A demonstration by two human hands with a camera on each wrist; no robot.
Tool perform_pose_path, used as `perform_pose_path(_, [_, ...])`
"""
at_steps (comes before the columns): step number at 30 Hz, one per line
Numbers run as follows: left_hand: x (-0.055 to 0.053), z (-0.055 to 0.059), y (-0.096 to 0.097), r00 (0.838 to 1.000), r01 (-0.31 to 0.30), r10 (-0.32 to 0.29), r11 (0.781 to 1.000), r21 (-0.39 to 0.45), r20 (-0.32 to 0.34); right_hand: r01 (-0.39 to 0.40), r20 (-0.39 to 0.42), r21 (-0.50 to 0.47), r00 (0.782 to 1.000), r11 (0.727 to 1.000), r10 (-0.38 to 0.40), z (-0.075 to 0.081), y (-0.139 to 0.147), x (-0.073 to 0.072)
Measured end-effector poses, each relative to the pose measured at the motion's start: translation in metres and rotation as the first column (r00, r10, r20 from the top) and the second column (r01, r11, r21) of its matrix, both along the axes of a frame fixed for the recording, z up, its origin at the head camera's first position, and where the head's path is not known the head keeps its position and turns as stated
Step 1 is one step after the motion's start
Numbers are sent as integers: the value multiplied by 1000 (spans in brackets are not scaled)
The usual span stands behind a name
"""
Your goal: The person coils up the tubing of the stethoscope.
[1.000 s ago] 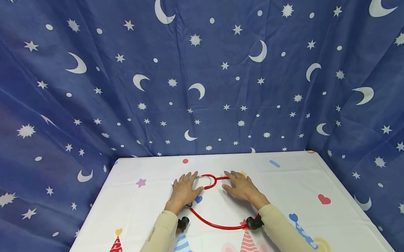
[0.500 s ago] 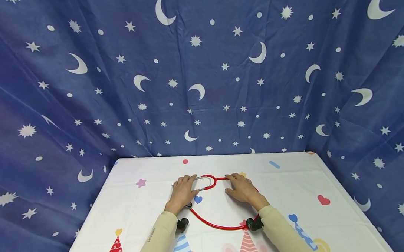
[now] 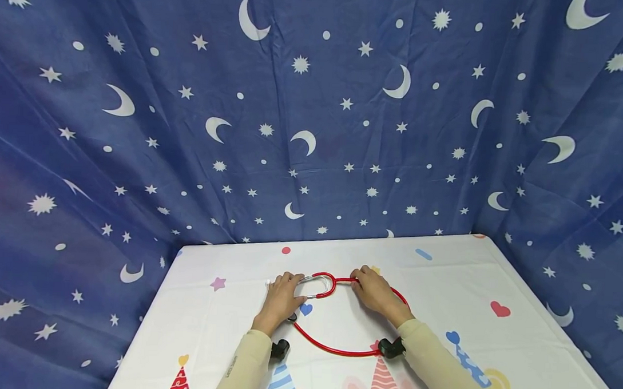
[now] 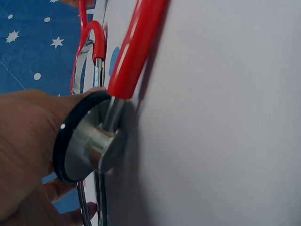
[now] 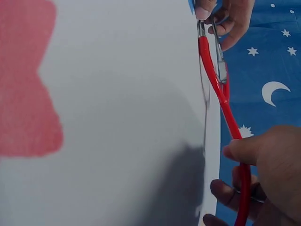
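A stethoscope with red tubing (image 3: 332, 350) lies looped on the table, its Y-shaped end off to the left. My left hand (image 3: 280, 302) pinches the two metal ear tubes (image 4: 99, 73) between thumb and fingers; the earpieces are mostly hidden behind it. The round metal chest piece (image 4: 91, 141), with a dark rim, sits beside the left wrist. My right hand (image 3: 374, 292) grips the red tube just right of the fork, thumb on one side and fingers curled round the other. In the right wrist view a shadow separates this stretch of tube (image 5: 228, 113) from the cloth.
A white tablecloth (image 3: 224, 329) with printed hearts, stars and party hats covers the table. Behind it hangs a blue curtain (image 3: 331, 206) with moons and stars. Black wrist cameras (image 3: 391, 347) sit under both forearms, the right one over the tube.
My fingers have closed in on the stethoscope: the left on the ear tubes, the right round the red tube. The forked part has shifted slightly.
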State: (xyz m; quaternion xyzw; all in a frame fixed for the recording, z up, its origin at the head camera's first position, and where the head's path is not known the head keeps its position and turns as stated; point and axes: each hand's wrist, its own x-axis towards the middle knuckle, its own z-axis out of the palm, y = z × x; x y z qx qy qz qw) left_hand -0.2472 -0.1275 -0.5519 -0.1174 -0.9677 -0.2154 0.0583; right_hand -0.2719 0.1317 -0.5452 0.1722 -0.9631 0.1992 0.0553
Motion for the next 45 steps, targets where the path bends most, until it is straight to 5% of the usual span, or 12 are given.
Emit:
perform_pose_path(10, [1, -1, -2, 998, 3, -8, 998, 69, 61, 39, -55, -77, 997, 996, -44, 6, 0, -1])
perform_pose_path(27, [4, 22, 1, 995, 23, -15, 996, 83, -99, 42, -75, -202, 995, 978, -59, 19, 8, 2])
perform_pose_path(33, [10, 32, 4, 989, 56, -34, 986, 155, -142, 49, -86, -246, 994, 968, -73, 27, 7, 7])
perform_pose_path(45, [24, 46, 14, 995, 102, -89, 949, 297, -55, 22, -141, -327, 987, 945, -72, 44, 20, 16])
